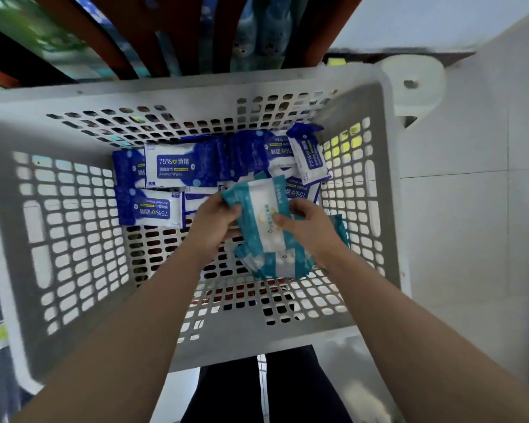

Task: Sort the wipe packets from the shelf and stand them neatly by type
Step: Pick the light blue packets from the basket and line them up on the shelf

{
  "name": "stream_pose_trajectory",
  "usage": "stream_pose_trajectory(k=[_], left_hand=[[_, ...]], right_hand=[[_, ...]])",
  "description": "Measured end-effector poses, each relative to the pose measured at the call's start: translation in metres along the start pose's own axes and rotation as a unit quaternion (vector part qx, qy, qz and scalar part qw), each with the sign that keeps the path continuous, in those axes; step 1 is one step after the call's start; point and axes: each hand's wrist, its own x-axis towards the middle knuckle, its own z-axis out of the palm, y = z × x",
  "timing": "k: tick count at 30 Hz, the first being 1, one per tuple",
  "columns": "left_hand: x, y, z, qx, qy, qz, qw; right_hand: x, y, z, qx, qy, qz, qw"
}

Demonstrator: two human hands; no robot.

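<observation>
One wide head-worn view looks steeply down and forward, close over a basket (196, 87), with the shelf (129, 41) along the top edge

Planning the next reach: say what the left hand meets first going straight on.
The left hand grips the teal packet, right in its line; beyond that, probably the blue alcohol-wipe packets at the far side of the basket; depth is unclear.

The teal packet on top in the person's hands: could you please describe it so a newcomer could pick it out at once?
Start at the large white slotted basket. Near its middle, the left hand and right hand grip the teal packet, topmost of a teal bundle. Its teal-and-white wrapper sets it apart from the dark blue packets lying behind it.
</observation>
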Motion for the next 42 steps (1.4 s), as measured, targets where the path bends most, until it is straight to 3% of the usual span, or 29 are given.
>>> stream_pose_trajectory(k=[4, 5, 7, 9, 11, 13, 18, 21, 23, 25, 27, 29, 30, 33, 34, 38, 42], left_hand=[[0.002, 0.008, 0.025, -0.103, -0.081, -0.048, 0.990], [0.004, 0.004, 0.030, -0.069, -0.072, -0.057, 0.993], [0.010, -0.014, 0.043, 0.149, -0.033, -0.033, 0.988], [0.016, -0.040, 0.055, 0.352, -0.011, 0.007, 0.936], [0.021, -0.064, 0.064, 0.462, 0.007, 0.032, 0.886], [0.026, -0.079, 0.072, 0.531, 0.037, 0.053, 0.845], [0.029, -0.073, 0.076, 0.568, 0.074, 0.035, 0.819], [0.029, -0.070, 0.069, 0.690, 0.061, 0.167, 0.701], [0.029, -0.067, 0.069, 0.742, -0.035, 0.241, 0.624], [0.027, -0.062, 0.071, 0.777, -0.105, 0.227, 0.578], [0.029, -0.058, 0.068, 0.801, -0.091, 0.188, 0.562], [0.028, -0.055, 0.063, 0.808, -0.078, 0.141, 0.567], [0.028, -0.052, 0.060, 0.795, -0.084, 0.119, 0.589], [0.028, -0.041, 0.048, 0.700, -0.112, 0.060, 0.703], [0.027, -0.036, 0.047, 0.676, -0.119, 0.054, 0.725], [0.029, -0.032, 0.068, 0.634, -0.151, 0.100, 0.752], [0.038, -0.058, 0.100, 0.533, -0.152, 0.143, 0.820]], right_hand=[[0.000, -0.008, -0.021, -0.002, 0.055, -0.003, 0.998], [-0.001, -0.010, -0.026, -0.031, 0.075, -0.021, 0.997], [-0.004, -0.009, -0.035, -0.151, 0.112, -0.072, 0.980], [-0.007, -0.009, -0.039, -0.256, 0.155, -0.111, 0.948], [-0.010, -0.008, -0.041, -0.262, 0.174, -0.111, 0.943], [-0.011, -0.004, -0.042, -0.246, 0.170, -0.094, 0.950], [-0.013, 0.005, -0.047, -0.183, 0.147, -0.036, 0.971], [-0.014, 0.004, -0.047, -0.178, 0.140, -0.039, 0.973], [-0.012, 0.002, -0.046, -0.169, 0.140, -0.037, 0.975], [-0.011, 0.000, -0.047, -0.152, 0.138, -0.036, 0.978], [-0.011, -0.002, -0.049, -0.136, 0.134, -0.033, 0.981], [-0.012, -0.002, -0.050, -0.121, 0.129, -0.029, 0.984], [-0.012, -0.003, -0.051, -0.109, 0.126, -0.027, 0.986], [-0.011, -0.006, -0.051, -0.071, 0.127, -0.019, 0.989], [-0.011, -0.008, -0.052, -0.062, 0.129, -0.020, 0.989], [-0.010, -0.015, -0.052, -0.048, 0.141, -0.047, 0.988], [-0.010, -0.015, -0.051, -0.052, 0.156, -0.068, 0.984]])
